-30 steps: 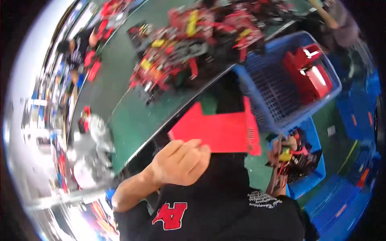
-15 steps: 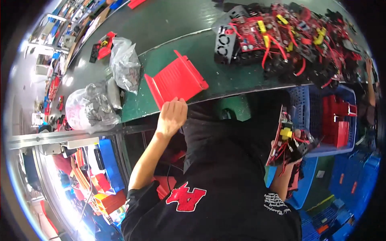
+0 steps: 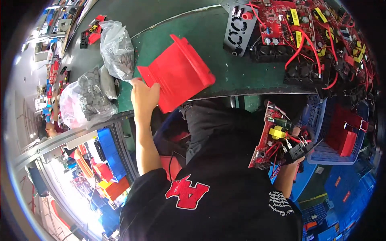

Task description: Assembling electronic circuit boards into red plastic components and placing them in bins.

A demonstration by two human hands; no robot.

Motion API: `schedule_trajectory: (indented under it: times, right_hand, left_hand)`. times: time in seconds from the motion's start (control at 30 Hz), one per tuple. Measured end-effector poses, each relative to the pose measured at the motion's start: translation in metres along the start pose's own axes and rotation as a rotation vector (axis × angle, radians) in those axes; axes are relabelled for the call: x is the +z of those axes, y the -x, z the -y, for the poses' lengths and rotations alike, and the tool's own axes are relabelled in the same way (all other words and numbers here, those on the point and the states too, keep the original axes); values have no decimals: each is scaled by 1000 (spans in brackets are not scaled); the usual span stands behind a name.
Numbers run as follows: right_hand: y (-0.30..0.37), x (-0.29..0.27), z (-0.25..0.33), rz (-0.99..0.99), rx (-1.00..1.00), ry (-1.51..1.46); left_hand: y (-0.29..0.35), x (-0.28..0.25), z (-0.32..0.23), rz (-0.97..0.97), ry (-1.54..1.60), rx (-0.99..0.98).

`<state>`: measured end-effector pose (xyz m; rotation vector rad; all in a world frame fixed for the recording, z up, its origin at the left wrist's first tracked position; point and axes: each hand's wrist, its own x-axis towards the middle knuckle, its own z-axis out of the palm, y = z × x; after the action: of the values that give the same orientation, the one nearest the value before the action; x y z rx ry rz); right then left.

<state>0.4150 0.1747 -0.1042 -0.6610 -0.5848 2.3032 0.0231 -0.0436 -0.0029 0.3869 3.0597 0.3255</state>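
Note:
A red U-shaped metal casing rests at the front edge of the green bench, its inner face up and its near corner jutting past the edge. My left hand grips its left side wall, thumb inside and fingers outside. Off the bench on the right, my right hand holds up a circuit board assembly. The board is red, with a yellow-wrapped component, red wires and black parts. Most of that hand is hidden behind the assembly.
Several wired circuit boards and a grey end plate with fan cut-outs crowd the bench's right. Clear plastic bags of dark parts lie left of the casing. A blue crate with red casings stands at the right.
My left hand has shifted from the casing's near edge to its left wall, and the casing has turned slightly. The circuit board assembly in my right hand has moved a little left.

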Motion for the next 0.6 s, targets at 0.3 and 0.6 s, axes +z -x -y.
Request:
schedule_trajectory:
  times: [0.3,0.6]
  right_hand:
    - [-15,39,-25,53,267,130]
    - [-9,100,-24,61,381,314]
  left_hand:
    - [7,0,-67,-514,-200,343]
    - [-127,5,-70,-68,-338,1014]
